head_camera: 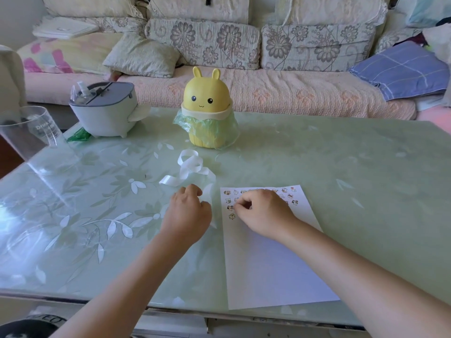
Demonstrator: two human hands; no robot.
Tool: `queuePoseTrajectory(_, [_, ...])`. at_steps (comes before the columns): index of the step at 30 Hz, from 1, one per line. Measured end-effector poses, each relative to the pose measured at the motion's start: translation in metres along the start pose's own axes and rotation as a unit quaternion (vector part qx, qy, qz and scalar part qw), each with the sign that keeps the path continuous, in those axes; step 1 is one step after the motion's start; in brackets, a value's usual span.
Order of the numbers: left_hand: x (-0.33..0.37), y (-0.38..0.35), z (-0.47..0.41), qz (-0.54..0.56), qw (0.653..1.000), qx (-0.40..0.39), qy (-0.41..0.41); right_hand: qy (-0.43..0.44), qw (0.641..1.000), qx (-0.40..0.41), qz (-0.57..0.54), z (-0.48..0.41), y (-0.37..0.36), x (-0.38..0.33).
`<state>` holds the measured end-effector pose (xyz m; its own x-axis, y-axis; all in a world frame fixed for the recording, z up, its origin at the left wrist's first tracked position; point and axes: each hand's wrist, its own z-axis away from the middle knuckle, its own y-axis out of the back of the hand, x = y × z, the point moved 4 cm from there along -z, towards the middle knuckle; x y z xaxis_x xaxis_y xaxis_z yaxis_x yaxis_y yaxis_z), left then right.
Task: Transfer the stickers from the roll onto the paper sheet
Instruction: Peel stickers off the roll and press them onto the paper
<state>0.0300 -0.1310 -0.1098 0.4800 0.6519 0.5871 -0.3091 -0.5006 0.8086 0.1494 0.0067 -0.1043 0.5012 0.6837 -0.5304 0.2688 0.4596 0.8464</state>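
Table [341,167]: paper sheet [268,269], white strip [189,167], bin [207,111]

The paper sheet [268,264] is white and lies flat on the worktop [366,179], reaching almost to the near edge. Small cartoon stickers [291,190] sit in rows across its far end, and a few more run down its left margin; the rest of the sheet is bare. The sticker strip [189,167], glossy and white, lies unrolled in loose loops just beyond the sheet's far left corner. Its near end reaches the curled fingers of the left hand [188,211].
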Motion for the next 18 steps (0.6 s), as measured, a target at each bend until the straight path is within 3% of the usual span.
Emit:
queuePoseTrajectory(4, [-0.007, 0.003, 0.000, -0.075, 0.997, -0.026, 0.008, 0.009, 0.999, -0.023, -0.040, -0.003, -0.009, -0.013])
queuePoseTrajectory(11, [-0.012, 0.015, -0.002, -0.045, 0.999, -0.016, -0.005, 0.036, 0.997, -0.044, -0.050, -0.005, -0.018, -0.026])
queuePoseTrajectory(14, [-0.009, 0.017, 0.000, -0.054, 0.997, -0.010, -0.056, 0.057, 0.996, -0.053, -0.039, -0.004, -0.018, -0.028])
queuePoseTrajectory(18, [-0.012, 0.017, 0.006, -0.102, 0.981, -0.091, -0.139, 0.059, 0.996, -0.052, -0.036, -0.005, -0.019, -0.026])
